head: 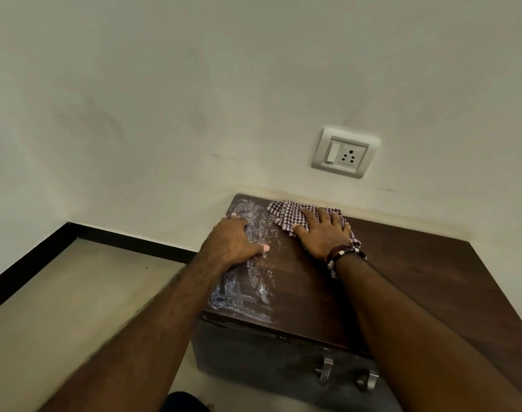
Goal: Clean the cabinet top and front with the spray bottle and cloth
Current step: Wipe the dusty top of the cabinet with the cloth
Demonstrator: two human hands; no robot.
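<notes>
Two flat hands is good: keep your left hand (234, 237) bracing the cabinet (402, 272) top's left edge, and drag the cloth (292, 217) under your spread right hand (323, 233) from the back edge through the foam (247, 281).

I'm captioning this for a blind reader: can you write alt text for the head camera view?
A person's right hand presses a checked cloth flat on a dark wooden cabinet top by a white wall, while the left hand rests on its wet, streaky left side. A wall socket sits above; metal handles show on the front.
</notes>
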